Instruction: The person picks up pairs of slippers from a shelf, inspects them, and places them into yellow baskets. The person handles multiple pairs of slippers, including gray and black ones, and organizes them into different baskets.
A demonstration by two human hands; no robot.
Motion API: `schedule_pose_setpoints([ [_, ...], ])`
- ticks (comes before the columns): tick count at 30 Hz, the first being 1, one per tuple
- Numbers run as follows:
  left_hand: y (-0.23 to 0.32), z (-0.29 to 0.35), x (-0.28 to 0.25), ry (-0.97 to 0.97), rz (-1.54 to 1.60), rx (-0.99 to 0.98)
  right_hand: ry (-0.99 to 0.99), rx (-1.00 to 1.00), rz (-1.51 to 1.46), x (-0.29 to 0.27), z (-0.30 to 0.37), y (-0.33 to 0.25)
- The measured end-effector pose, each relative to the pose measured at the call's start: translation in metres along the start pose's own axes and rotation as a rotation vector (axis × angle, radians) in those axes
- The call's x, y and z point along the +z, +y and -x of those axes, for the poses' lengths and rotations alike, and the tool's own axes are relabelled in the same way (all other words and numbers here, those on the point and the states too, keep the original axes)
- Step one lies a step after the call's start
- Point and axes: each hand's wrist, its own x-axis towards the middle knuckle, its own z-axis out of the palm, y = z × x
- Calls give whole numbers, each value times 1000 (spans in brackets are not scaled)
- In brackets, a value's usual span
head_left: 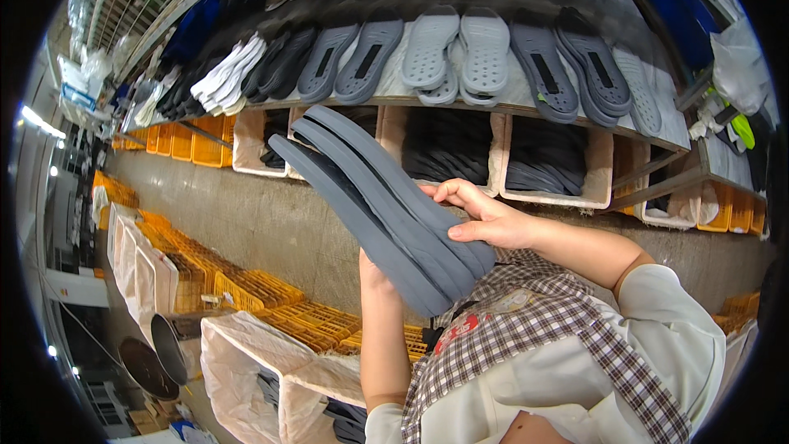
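In front of my chest I hold a tilted stack of several dark grey shoe soles [403, 226], their side edges facing up. My left hand [375, 276] grips the stack from the left near its lower end; most of its fingers are hidden behind the soles. My right hand [481, 215] is closed on the stack's right edge, thumb pressed on the side and fingers curled at the far edge. Beyond the stack, a shelf holds rows of paired soles, among them light grey soles with holes [483, 49] and dark grey soles with black strips [370, 57].
Under the shelf stand cloth-lined crates [559, 197] filled with dark soles. White soles [230, 74] lie at the shelf's left. Yellow plastic crates [255, 288] line the floor at left, with a cloth-lined bin [238, 345] near my left arm. A plastic bag [740, 66] hangs at right.
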Motion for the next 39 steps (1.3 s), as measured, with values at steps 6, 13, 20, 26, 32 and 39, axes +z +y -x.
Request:
schedule_pose_setpoints([
  [6, -10, -31, 23, -100, -52, -54, 109, -41, -62, -19, 13, -14],
  [13, -23, -71, 57, -96, -290, -58, 235, -105, -28, -52, 22, -28],
  [20, -33, -113, 92, -163, -440, -15, 318, -194, 33, -86, 24, -47],
  [26, -53, -153, 113, -258, -611, -27, 422, -232, -148, -110, 34, -57],
  [32, -70, -219, 123, -152, -144, -403, 771, -310, 118, -150, 71, -88],
  [39, -112, -311, 157, -27, -539, -405, 1299, -427, 265, -241, 143, -142],
])
